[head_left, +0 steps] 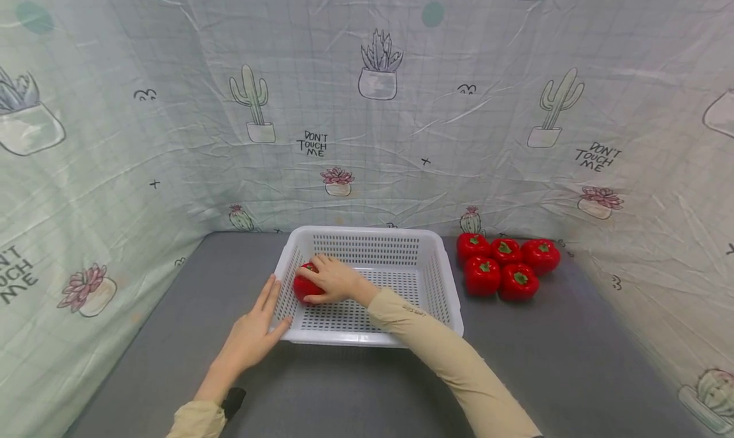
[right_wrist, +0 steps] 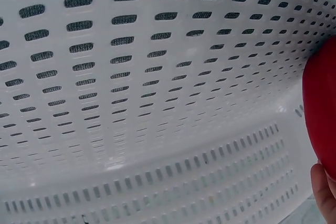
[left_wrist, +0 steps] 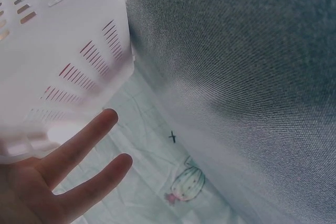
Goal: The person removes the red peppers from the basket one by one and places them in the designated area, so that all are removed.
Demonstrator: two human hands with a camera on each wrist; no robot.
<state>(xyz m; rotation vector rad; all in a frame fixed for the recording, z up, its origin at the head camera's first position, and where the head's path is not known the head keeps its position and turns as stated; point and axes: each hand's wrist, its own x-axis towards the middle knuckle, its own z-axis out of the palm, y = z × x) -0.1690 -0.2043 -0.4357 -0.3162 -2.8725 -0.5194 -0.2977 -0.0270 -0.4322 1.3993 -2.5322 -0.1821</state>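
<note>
A white perforated plastic basket [head_left: 367, 340] stands on the grey table. Inside it, at the left end, my right hand [head_left: 335, 278] grips a red bell pepper [head_left: 304, 287] from above, fingers curled over its top. The right wrist view shows the pepper [right_wrist: 321, 108] at the right edge with one fingertip against it. My left hand [head_left: 252, 333] rests with straight fingers along the basket's left rim. In the left wrist view, two extended fingers of the left hand [left_wrist: 58, 182] show beside the basket's outer wall [left_wrist: 105, 72].
Several red bell peppers [head_left: 482, 276] with green stems sit grouped on the table to the right of the basket. A cactus-printed cloth [head_left: 367, 157] hangs behind and along both sides of the grey table [head_left: 573, 361].
</note>
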